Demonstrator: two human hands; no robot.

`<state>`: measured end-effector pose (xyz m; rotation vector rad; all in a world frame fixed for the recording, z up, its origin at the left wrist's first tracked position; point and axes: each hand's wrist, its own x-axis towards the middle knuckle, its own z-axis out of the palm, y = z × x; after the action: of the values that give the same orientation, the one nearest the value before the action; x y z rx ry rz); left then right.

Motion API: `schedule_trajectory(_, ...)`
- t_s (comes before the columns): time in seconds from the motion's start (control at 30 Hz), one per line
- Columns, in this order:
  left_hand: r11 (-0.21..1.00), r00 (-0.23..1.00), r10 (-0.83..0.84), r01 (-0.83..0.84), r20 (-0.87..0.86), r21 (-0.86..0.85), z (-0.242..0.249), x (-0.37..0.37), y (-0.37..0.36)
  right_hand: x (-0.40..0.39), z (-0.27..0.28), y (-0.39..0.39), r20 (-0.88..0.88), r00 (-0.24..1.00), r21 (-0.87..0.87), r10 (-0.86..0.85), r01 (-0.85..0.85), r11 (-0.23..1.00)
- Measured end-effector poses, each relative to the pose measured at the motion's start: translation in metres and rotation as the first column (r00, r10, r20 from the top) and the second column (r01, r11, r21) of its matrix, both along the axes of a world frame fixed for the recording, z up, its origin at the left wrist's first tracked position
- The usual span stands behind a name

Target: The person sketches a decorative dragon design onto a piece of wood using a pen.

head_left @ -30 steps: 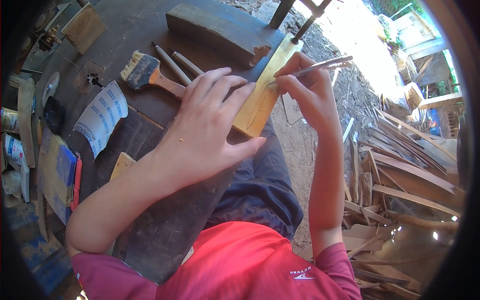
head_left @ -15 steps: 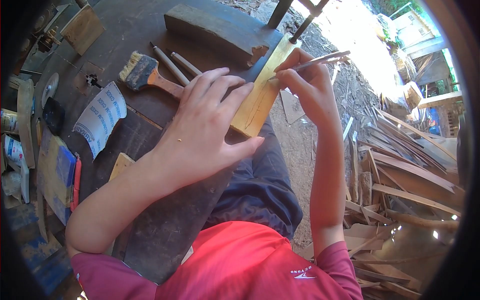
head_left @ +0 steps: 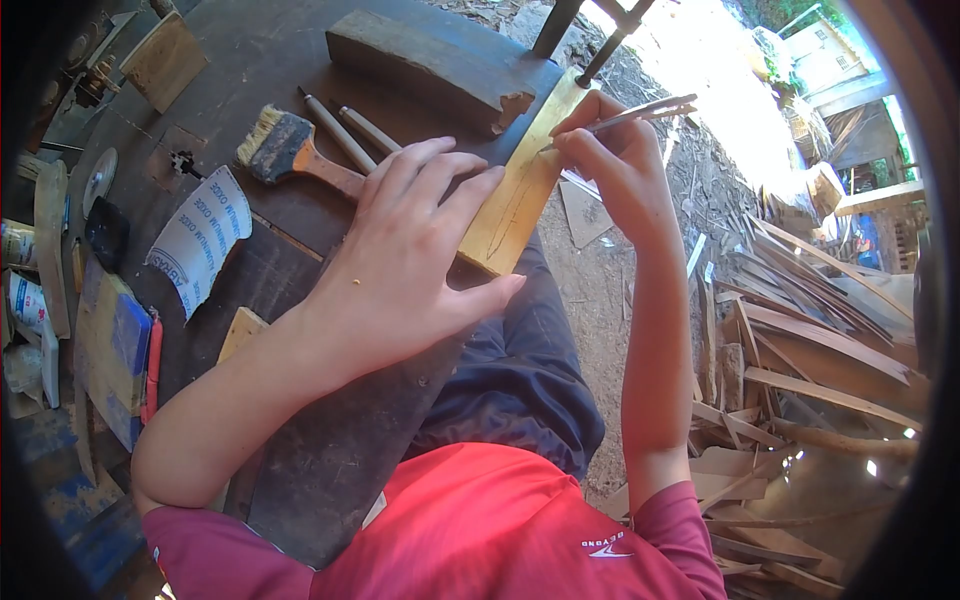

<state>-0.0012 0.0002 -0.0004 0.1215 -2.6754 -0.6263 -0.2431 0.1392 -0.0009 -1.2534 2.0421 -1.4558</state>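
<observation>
A narrow yellowish wooden board [head_left: 508,215] lies along the table edge, with thin dark curved lines on its face. My left hand [head_left: 415,225] rests palm down with fingers spread, its fingertips at the board's left side and its thumb by the near end. My right hand [head_left: 615,165] is closed around a slim pencil [head_left: 655,106], whose tip touches or nearly touches the board's face. Just beyond my left fingers is a paintbrush [head_left: 325,172] with an orange handle, beside two slim pale-handled tools [head_left: 340,132] with dark tips.
A thick dark wood block [head_left: 425,70] lies at the back of the table [head_left: 350,470]. A curled sandpaper sheet [head_left: 205,240] and a red pen-like stick [head_left: 153,370] are at left. Metal bars [head_left: 605,50] stand at the board's far end. Scrap wood [head_left: 800,350] is piled on the right.
My right hand and the pencil have shifted very slightly along the board. My left hand stays in nearly the same place.
</observation>
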Motion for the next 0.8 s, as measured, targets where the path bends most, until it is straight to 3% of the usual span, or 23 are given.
schedule_trajectory(0.8,1.000,1.000,-0.002,0.002,-0.004,0.001,0.001,0.000,0.000,-0.018,-0.005,-0.007,-0.034,0.998,-0.044,-0.060,0.059,0.997)
